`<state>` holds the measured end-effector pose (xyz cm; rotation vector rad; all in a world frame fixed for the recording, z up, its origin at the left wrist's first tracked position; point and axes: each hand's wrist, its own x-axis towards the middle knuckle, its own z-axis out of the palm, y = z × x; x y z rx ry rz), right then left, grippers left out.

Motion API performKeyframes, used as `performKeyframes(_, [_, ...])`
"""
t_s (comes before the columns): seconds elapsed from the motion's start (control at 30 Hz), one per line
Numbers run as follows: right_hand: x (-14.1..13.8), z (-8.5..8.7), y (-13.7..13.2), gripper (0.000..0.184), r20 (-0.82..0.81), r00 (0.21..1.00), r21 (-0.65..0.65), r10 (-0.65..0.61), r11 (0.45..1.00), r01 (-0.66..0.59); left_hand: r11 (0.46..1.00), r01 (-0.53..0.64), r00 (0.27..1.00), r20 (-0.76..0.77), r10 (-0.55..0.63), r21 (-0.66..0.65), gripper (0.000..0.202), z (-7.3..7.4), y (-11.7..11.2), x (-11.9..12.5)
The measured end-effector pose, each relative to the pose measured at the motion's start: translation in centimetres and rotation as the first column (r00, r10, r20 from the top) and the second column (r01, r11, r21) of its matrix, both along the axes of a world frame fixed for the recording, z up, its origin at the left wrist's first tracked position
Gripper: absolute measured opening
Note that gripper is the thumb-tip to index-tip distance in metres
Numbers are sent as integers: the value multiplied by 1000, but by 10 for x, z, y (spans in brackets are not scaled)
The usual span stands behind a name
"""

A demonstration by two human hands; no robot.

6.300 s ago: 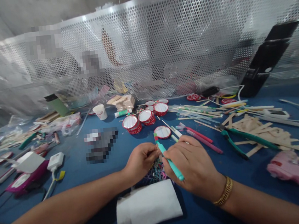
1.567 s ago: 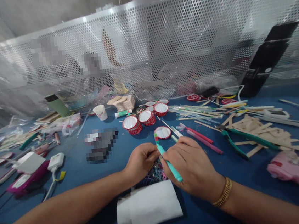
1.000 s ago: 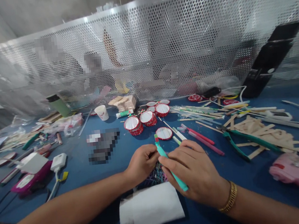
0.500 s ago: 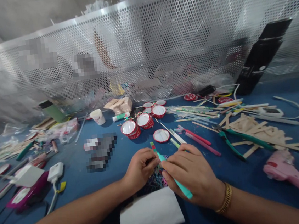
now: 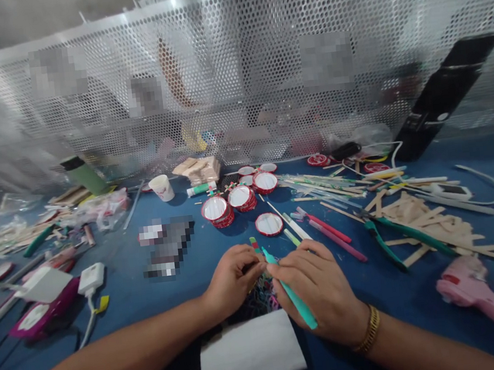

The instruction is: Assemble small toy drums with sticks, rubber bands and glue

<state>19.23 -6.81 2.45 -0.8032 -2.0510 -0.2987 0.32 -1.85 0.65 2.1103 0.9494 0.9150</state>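
Note:
Between its thumb and fingers my left hand [image 5: 239,275] pinches a small flat stick [image 5: 254,244], coloured green and red at the end that shows; the rest of it is hidden. My right hand [image 5: 317,283] is closed around a turquoise marker [image 5: 301,304], its tip pointing up and away, close beside the stick. Whether tip and stick touch is unclear. Beneath both hands lies a tangle of coloured strands [image 5: 263,295]. A folded white cloth or tissue [image 5: 252,354] is nearer to me. Just beyond the hands rests a round white disc with a red rim [image 5: 269,224].
Red-rimmed stacks of discs [image 5: 217,211] stand farther back. On the right are green-handled pliers [image 5: 386,247], loose wooden sticks [image 5: 431,218] and a pink glue gun [image 5: 464,283]. White chargers [image 5: 91,279] with cables lie left. A perforated metal panel [image 5: 218,82] closes off the back.
The marker tip has come off the stick's face to its right side, and the stick's coloured end shows more. Both hands stay in nearly the same place; the view has shifted slightly.

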Motion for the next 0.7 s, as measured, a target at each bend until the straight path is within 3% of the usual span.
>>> performKeyframes(0.33, [3,-1,4,15,-44,999,-29,4,1000,-6,1000,-24,1000,8,24,11,30,-1,0,0])
performKeyframes(0.7, [8,3,-1,11,-61,998,-12,25,1000,-26,998,-13,994,-112,21,67,35,0,-2,2])
